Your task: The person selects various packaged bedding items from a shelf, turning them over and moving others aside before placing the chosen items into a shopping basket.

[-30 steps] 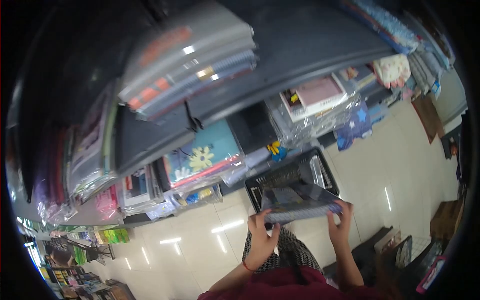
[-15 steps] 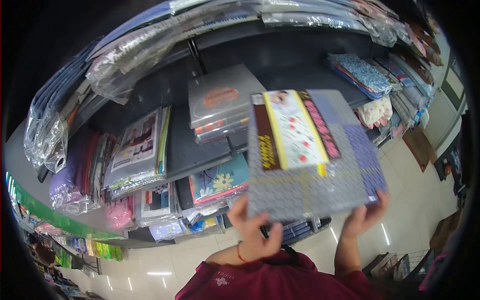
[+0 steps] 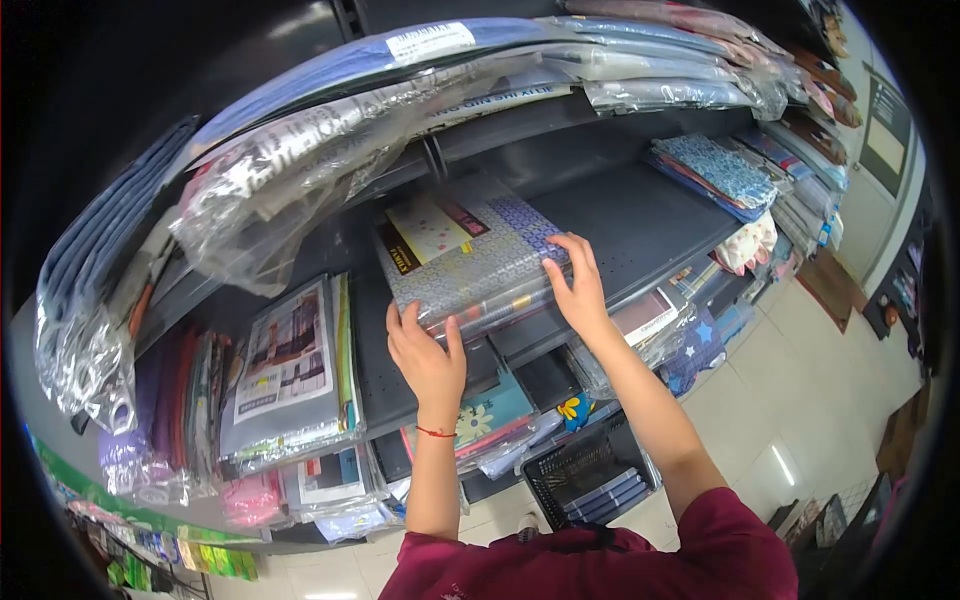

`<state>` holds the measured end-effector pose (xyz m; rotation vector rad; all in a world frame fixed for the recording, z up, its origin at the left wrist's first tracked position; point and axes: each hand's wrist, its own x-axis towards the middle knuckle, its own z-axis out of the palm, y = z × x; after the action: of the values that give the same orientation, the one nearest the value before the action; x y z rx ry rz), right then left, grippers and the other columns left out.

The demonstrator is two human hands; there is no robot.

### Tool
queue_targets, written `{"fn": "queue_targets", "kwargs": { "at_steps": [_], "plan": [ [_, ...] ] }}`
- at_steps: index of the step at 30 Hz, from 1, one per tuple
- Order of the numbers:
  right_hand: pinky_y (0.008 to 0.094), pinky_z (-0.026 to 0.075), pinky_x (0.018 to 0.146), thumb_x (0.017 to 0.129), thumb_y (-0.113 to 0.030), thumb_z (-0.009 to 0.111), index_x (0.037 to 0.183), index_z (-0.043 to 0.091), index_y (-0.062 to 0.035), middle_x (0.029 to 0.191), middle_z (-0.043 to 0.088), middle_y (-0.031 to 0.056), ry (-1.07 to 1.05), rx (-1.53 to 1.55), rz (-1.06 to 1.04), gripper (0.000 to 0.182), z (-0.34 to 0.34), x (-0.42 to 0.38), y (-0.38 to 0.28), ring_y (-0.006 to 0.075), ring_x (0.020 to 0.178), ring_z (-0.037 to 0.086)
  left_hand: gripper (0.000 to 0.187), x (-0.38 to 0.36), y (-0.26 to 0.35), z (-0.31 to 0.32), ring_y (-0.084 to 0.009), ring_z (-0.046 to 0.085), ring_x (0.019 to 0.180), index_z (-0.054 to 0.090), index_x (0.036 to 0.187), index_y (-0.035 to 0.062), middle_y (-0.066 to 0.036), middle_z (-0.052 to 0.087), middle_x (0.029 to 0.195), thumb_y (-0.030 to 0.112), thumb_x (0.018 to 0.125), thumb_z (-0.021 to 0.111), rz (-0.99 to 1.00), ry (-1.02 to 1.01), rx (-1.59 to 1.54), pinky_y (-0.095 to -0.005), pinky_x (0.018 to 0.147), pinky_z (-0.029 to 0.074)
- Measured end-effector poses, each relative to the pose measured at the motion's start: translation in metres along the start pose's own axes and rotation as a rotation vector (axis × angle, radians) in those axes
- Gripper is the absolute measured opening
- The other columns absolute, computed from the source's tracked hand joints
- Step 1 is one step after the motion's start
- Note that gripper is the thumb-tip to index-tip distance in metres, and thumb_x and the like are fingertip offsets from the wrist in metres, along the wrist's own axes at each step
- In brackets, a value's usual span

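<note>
A plastic-wrapped folded cloth [image 3: 500, 250], patterned in grey and purple with a brown, yellow and floral label, lies on a small pile of packs [image 3: 505, 310] on the dark middle shelf. My left hand [image 3: 428, 360], a red string at its wrist, has its fingers at the near left corner of the cloth, thumb apart. At the near right corner, my right hand [image 3: 580, 285] curls its fingers over the edge. The wrapped cloth sits between both hands. Their undersides are hidden.
Plastic-wrapped textiles [image 3: 440, 80] overhang the upper shelf. To the left stand more packs [image 3: 285, 370], and at the right end a blue textured stack [image 3: 715, 170]. Below, a black basket [image 3: 545, 480] holds dark blue packs on the tiled floor.
The wrapped cloth has gone from in front of my body, forward and left, onto the pile on the shelf. Both arms are now stretched out, and the view has shifted.
</note>
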<state>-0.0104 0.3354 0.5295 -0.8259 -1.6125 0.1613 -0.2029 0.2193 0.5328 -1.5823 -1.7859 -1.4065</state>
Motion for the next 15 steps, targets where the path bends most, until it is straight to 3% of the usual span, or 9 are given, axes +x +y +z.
{"fn": "queue_targets", "kwargs": {
  "at_steps": [6,8,9,10,12,14,15],
  "plan": [
    [0.0422,0.036,0.100,0.086,-0.019,0.061,0.120,0.052,-0.0094,0.127,0.048,0.0209,-0.054,-0.065,0.026,0.036,0.008,0.004,0.007,0.0382,0.121,0.044,0.052,0.013,-0.021,0.019,-0.0406,0.046,0.113,0.041,0.125,0.0005,-0.026,0.038,0.132,0.023,0.084,0.063,0.032,0.018,0.007,-0.0475,0.096,0.034],
    [0.0411,0.033,0.104,0.087,-0.017,0.060,0.127,0.048,-0.0097,0.133,0.043,0.0215,-0.120,-0.028,0.005,0.043,-0.005,0.000,0.004,0.0368,0.128,0.038,0.053,0.008,-0.023,0.020,-0.0415,0.044,0.117,0.041,0.128,-0.0006,-0.026,0.040,0.131,0.018,0.084,0.064,-0.025,-0.007,-0.136,-0.0440,0.098,0.036],
    [0.0402,0.032,0.105,0.087,-0.016,0.059,0.130,0.045,-0.0094,0.134,0.042,0.0214,-0.113,0.003,0.026,0.045,-0.018,-0.008,-0.001,0.0363,0.130,0.036,0.054,0.007,-0.017,0.016,-0.0403,0.042,0.121,0.039,0.131,-0.0017,-0.025,0.039,0.134,0.014,0.085,0.061,-0.151,-0.066,-0.275,-0.0410,0.102,0.033],
    [0.0393,0.030,0.106,0.087,-0.014,0.059,0.132,0.043,-0.0092,0.135,0.041,0.0213,-0.106,0.035,0.054,0.048,-0.033,-0.020,-0.006,0.0358,0.132,0.033,0.054,0.007,-0.013,0.007,-0.0372,0.036,0.128,0.036,0.135,-0.0025,-0.024,0.035,0.138,0.012,0.088,0.058,-0.023,-0.075,-0.189,-0.0408,0.106,0.029],
    [0.0368,0.034,0.103,0.085,-0.005,0.057,0.130,0.046,-0.0059,0.130,0.047,0.0186,-0.058,-0.036,0.077,0.046,-0.074,-0.058,0.001,0.0342,0.124,0.044,0.050,-0.009,-0.014,-0.004,-0.0325,0.027,0.134,0.033,0.137,-0.0035,-0.021,0.027,0.144,0.013,0.093,0.051,0.001,-0.036,-0.101,-0.0431,0.109,0.025],
    [0.0358,0.040,0.098,0.085,-0.003,0.056,0.123,0.052,-0.0042,0.120,0.055,0.0165,-0.053,-0.164,0.296,0.038,-0.124,-0.125,0.029,0.0323,0.115,0.052,0.043,-0.040,0.000,-0.021,-0.0319,0.033,0.130,0.038,0.132,-0.0023,-0.020,0.028,0.142,0.016,0.094,0.048,-0.008,0.073,-0.145,-0.0401,0.106,0.030],
    [0.0357,0.042,0.094,0.086,-0.003,0.056,0.118,0.055,-0.0030,0.115,0.058,0.0161,-0.083,-0.215,0.429,0.032,-0.152,-0.165,0.048,0.0310,0.110,0.055,0.029,-0.060,0.005,-0.025,-0.0315,0.038,0.125,0.048,0.118,-0.0024,-0.019,0.033,0.138,0.015,0.095,0.044,-0.012,0.082,-0.232,-0.0398,0.103,0.034]
  ]
}}
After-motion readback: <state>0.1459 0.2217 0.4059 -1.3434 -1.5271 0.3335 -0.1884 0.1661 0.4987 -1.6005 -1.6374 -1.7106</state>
